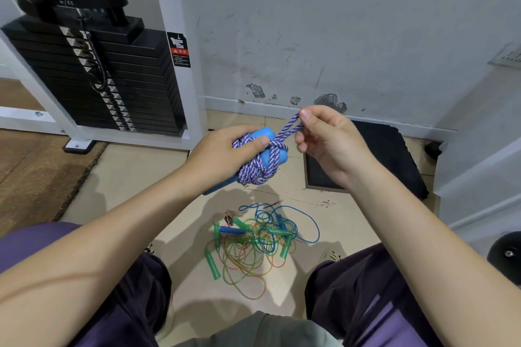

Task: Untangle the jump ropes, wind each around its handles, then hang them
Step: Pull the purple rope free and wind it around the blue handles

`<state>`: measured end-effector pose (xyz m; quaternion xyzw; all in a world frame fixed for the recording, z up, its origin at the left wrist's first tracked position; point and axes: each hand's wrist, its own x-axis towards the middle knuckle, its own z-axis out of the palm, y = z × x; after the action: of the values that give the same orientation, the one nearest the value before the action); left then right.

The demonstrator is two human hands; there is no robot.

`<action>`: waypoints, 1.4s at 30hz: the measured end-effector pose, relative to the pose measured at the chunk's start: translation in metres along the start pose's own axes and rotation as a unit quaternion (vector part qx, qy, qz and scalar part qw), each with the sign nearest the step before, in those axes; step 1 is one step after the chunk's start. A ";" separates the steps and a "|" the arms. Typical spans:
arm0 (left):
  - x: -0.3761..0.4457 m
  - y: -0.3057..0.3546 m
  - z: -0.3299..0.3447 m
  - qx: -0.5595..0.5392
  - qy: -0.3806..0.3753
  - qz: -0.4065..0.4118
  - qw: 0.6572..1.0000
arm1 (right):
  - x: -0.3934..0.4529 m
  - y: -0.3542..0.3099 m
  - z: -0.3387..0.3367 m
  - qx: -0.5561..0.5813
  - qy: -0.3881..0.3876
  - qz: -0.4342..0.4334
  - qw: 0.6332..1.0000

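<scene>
My left hand (225,149) grips a pair of light-blue handles (267,135) with a purple-and-white braided rope (259,170) wound around them; its thumb presses on the windings. A loop of that rope (290,127) sticks out up and to the right, and my right hand (324,138) pinches it between thumb and fingers. Below, on the floor between my knees, lies a tangled heap of thin ropes (259,239) in blue, green and orange, with green handles (212,263) and a blue handle (232,230) in it.
A weight-stack machine (93,73) in a white frame stands at the left against the scuffed wall. A dark mat (380,155) lies on the floor at the right, a brown mat (36,172) at the left. My purple-trousered legs flank the heap.
</scene>
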<state>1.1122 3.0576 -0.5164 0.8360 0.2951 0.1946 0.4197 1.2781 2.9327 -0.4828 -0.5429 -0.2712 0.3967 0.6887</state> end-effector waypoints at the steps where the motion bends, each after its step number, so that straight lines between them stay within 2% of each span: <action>1: -0.001 -0.001 0.001 0.004 -0.002 -0.002 1.000 | 0.000 0.001 0.001 -0.011 -0.002 0.005 1.000; 3: -0.003 -0.002 0.004 -0.009 0.002 -0.022 1.000 | 0.000 0.005 0.003 -0.050 -0.002 0.029 0.998; 6: 0.000 0.001 0.002 -0.110 0.027 -0.087 0.990 | -0.002 0.011 0.003 -0.114 -0.028 0.070 0.991; 10: 0.003 0.010 -0.006 -0.321 0.038 -0.201 0.925 | -0.005 0.018 0.007 -0.130 -0.086 0.088 0.984; 15: 0.006 0.009 -0.012 -0.475 -0.099 -0.221 0.846 | -0.006 0.018 0.015 -0.131 -0.042 0.019 0.990; 17: 0.007 0.008 -0.013 -0.511 -0.124 -0.205 0.825 | -0.006 0.016 0.016 -0.124 -0.030 -0.003 0.992; 20: 0.005 0.009 -0.011 -0.512 -0.116 -0.193 0.829 | -0.009 0.015 0.019 -0.124 -0.042 -0.012 0.991; 24: 0.007 0.008 -0.009 -0.468 -0.078 -0.181 0.862 | -0.012 0.016 0.025 -0.124 -0.038 -0.030 0.991; 28: 0.002 0.006 0.001 -0.407 -0.062 -0.186 0.892 | -0.009 0.011 0.029 -0.158 -0.012 -0.092 0.983; 30: -0.005 0.005 0.011 -0.404 -0.087 -0.200 0.888 | -0.009 0.013 0.034 -0.200 -0.024 -0.108 0.973; 32: -0.006 0.006 0.015 -0.411 -0.098 -0.203 0.883 | -0.007 0.014 0.033 -0.225 -0.001 -0.113 0.968; 34: -0.002 0.007 0.011 -0.424 -0.087 -0.197 0.880 | -0.003 0.011 0.027 -0.230 0.025 -0.108 0.967; 38: 0.003 0.008 0.000 -0.447 -0.069 -0.173 0.875 | -0.002 0.015 0.019 -0.242 -0.005 -0.046 0.969; 42: 0.004 0.008 0.003 -0.449 -0.064 -0.181 0.873 | -0.003 0.021 0.020 -0.245 0.006 -0.055 0.968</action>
<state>1.1196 3.0540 -0.5111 0.5005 0.2945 0.1733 0.7954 1.2553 2.9430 -0.4973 -0.6816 -0.3857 0.2760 0.5572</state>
